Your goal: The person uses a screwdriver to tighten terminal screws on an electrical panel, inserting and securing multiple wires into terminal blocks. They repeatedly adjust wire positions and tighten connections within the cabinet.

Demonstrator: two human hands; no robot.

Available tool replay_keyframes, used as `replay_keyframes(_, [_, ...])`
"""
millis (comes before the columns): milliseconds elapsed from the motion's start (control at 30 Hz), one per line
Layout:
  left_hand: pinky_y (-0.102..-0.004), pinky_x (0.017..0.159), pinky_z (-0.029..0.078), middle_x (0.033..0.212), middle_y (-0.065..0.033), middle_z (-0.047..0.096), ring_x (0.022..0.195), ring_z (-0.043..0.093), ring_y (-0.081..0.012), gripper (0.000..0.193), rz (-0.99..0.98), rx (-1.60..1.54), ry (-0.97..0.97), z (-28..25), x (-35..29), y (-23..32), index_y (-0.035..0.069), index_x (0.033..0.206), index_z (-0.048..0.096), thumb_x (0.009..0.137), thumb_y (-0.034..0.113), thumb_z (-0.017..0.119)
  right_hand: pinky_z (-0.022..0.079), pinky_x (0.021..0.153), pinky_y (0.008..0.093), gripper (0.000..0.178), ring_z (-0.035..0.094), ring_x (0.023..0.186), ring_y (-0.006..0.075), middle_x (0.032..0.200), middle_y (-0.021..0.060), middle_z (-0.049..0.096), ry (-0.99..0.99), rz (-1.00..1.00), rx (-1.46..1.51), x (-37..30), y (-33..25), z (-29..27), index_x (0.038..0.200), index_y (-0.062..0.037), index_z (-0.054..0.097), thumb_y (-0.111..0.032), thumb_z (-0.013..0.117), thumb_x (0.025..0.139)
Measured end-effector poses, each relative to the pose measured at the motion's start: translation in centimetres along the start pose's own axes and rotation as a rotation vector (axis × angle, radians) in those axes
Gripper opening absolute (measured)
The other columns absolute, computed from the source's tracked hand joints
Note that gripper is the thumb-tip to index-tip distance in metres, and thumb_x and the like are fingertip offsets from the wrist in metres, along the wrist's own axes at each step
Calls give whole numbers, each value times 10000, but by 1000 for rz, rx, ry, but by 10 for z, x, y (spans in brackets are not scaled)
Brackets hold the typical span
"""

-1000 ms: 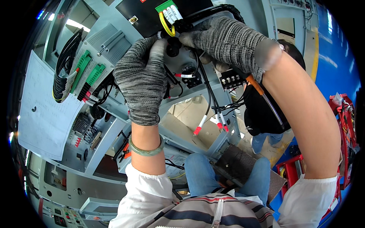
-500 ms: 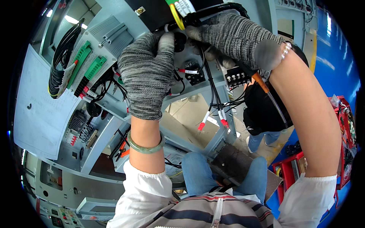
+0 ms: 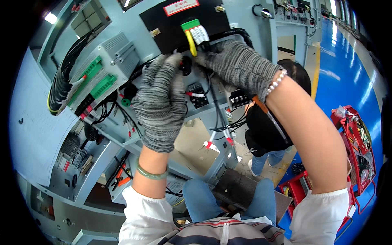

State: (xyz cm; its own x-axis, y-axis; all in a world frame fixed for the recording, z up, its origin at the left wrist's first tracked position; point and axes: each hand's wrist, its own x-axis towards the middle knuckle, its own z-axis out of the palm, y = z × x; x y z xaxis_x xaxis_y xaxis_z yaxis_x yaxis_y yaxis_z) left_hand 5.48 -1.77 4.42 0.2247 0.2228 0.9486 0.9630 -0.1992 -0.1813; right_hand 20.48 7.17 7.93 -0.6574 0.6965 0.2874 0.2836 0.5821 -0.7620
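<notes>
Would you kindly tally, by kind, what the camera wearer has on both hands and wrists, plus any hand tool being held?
Grey striped gloves: 2
Green bangle: 1
Beaded bracelet: 1
Orange-handled screwdriver: 1
Total: 5

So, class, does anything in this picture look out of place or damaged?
Nothing looks clearly damaged. Red-tipped wires hang below the right hand, their ends apparently joined to nothing, so they look loose.

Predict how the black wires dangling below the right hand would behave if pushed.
The black wires would probably bend easily, since they look thin and droop. Their red-tipped ends would likely swing, as they appear to hang free.
</notes>
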Motion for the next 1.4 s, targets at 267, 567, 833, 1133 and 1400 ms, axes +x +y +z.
replay_keyframes(267, [-357, 789, 508, 1047, -111, 611, 928, 612, -291, 345, 34, 178, -83, 3, 0, -14, 177, 1107, 618, 774, 89, 588, 496, 579, 269, 408, 592, 569, 122, 610, 54, 598, 92, 121, -89, -2, -2, 5, 952, -81, 661, -456, 518, 876])
replay_keyframes(567, [-326, 766, 516, 1037, -62, 618, 912, 619, -243, 345, 162, 292, -134, 4, 3, -21, 187, 1095, 628, 761, 103, 611, 500, 607, 298, 391, 601, 617, 144, 662, 88, 609, 295, -33, -279, 2, 6, 17, 944, -30, 639, -398, 515, 896])
replay_keyframes(833, [-311, 730, 516, 990, -56, 638, 845, 638, -235, 281, 261, 233, -133, -1, 14, -25, 192, 1063, 649, 787, 139, 637, 513, 715, 301, 354, 636, 782, 170, 834, 121, 643, 161, 215, -185, -6, -15, 10, 1052, -39, 614, -345, 501, 915])
replay_keyframes(1133, [-338, 680, 507, 928, -87, 624, 797, 609, -274, 300, 351, 96, -78, -4, 14, -24, 108, 1007, 632, 709, 97, 666, 475, 643, 378, 257, 599, 737, 321, 790, 198, 623, 317, -150, -128, 1, 0, 16, 948, 11, 596, -216, 531, 847])
replay_keyframes(1400, [-339, 636, 503, 892, -76, 622, 782, 608, -248, 258, 424, 143, 4, 3, 16, -27, 89, 935, 633, 681, 92, 678, 479, 610, 337, 282, 600, 706, 249, 756, 167, 601, 371, -41, -218, -38, -39, 6, 928, 26, 585, -235, 508, 857])
